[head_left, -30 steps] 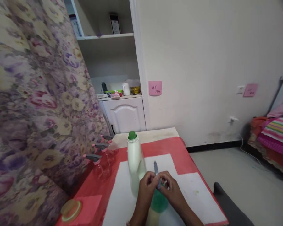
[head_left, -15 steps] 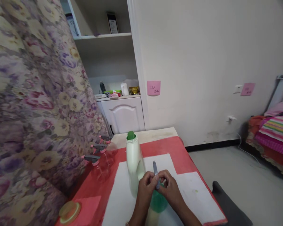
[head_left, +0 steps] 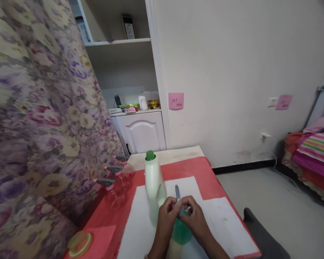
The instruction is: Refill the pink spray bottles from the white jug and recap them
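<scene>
My left hand is closed, its thumb and fingers pinching the near side of a grey spray head. From the other side my right hand closes on the same spray head. Just beneath my fingers stands a clear bottle with green liquid; its neck is hidden by my hands, so I cannot tell how the head sits on it. A tall pale-green jug with a handle stands upright left of my hands, a green piece in its open mouth.
Several clear spray bottles with grey and pink heads line the table's left side. A yellowish round lid lies at the front left. White paper covers part of the red tabletop. A flowered curtain hangs at the left.
</scene>
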### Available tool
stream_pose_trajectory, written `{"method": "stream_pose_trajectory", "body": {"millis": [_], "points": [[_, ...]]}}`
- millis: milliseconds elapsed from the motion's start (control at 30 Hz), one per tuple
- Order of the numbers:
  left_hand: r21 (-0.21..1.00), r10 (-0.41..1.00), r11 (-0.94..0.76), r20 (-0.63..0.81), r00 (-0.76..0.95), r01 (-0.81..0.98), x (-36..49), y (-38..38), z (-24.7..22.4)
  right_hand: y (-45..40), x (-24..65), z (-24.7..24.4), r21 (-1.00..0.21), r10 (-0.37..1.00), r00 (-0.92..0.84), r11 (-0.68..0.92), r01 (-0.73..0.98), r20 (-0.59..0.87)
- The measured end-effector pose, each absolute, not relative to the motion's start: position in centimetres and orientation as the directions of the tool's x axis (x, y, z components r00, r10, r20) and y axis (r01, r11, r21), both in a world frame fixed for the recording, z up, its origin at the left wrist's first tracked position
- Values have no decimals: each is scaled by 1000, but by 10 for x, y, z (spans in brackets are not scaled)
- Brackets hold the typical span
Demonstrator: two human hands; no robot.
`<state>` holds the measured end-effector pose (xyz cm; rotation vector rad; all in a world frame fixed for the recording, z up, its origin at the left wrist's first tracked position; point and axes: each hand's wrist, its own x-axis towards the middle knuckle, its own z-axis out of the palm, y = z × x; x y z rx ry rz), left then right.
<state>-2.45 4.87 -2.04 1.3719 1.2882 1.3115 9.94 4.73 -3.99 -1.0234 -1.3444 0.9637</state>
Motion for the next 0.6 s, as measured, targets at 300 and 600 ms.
{"method": "stream_pose_trajectory", "body": {"millis": [300,600], "points": [[983,989,-127,136,-62,133,-23,46,-15,50,101,-45,-960,959,-49,281,21,280],[984,990,-129,135,-45,124,-22,42,-7,48,105,-39,-956,948,-137,294,17,289]]}}
